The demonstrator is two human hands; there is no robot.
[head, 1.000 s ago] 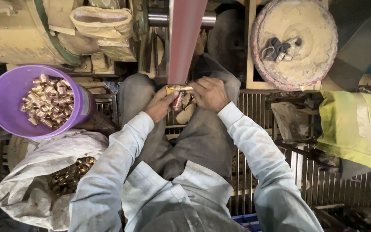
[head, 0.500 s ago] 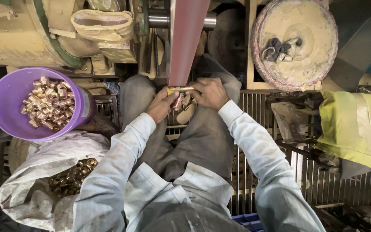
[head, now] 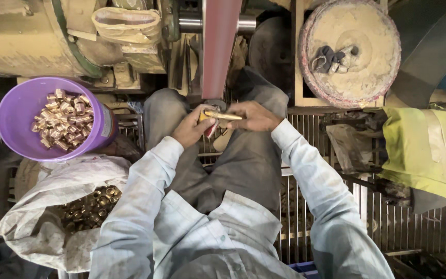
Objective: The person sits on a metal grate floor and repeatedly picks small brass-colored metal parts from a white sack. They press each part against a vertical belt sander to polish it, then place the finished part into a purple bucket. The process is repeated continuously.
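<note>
Head view, looking straight down on a seated person in a pale shirt and grey trousers.

Hands: both arms reach forward over the knees and meet at frame centre. Left hand (head: 194, 126) has its fingers curled shut around the near end of a slim brass rod-like piece (head: 222, 115). Right hand (head: 254, 116) pinches the other end with fingers closed, knuckles up. The piece lies roughly horizontal between the two hands, just under the lower end of a reddish-brown sanding belt (head: 220, 49) that runs down from the top centre of the frame. Whether piece and belt touch: cannot tell.

Surface and room: a metal grate floor (head: 316, 206) shows below and right of the legs. Dusty, cream-coloured machine housing (head: 21, 36) fills the upper left. A round dust-coated disc (head: 349, 51) sits at upper right, with some dark small items lying on it. A yellow-green cloth (head: 424, 150) is draped at the right edge.

Containers: purple plastic tub (head: 19, 132) at left, part-filled with small shiny brass fittings (head: 65, 119). Below it, at lower left, an open whitish sack (head: 42, 217) holding darker, duller brass fittings (head: 91, 204). A pale fabric bag (head: 127, 26) hangs on the machine at upper left; contents not visible.
</note>
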